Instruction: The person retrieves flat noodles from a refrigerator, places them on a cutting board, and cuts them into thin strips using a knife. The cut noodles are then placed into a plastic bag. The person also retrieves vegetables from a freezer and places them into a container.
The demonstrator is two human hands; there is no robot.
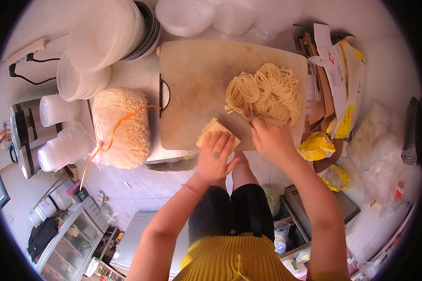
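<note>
A large cutting board [197, 80] lies before me. My left hand [216, 151] rests with its fingers flat on a folded stack of pale sheets [212, 128], perhaps tofu skin or dough, at the board's near edge. Just right of the stack, my right hand [270, 138] is closed round the handle of a knife, whose blade [240, 123] reaches left towards the stack and is partly blurred. Beyond that hand, looped pale strands like noodles [270, 95] lie in a heap on the board's right half. The edge of the blade cannot be seen clearly.
Left of the board sits a clear bag of thin noodles [121, 126] with an orange tie. Stacked plastic bowls [98, 35] and smaller tubs [65, 140] stand farther left. Flattened cardboard [323, 84] and yellow plastic bags [316, 145] crowd the right side.
</note>
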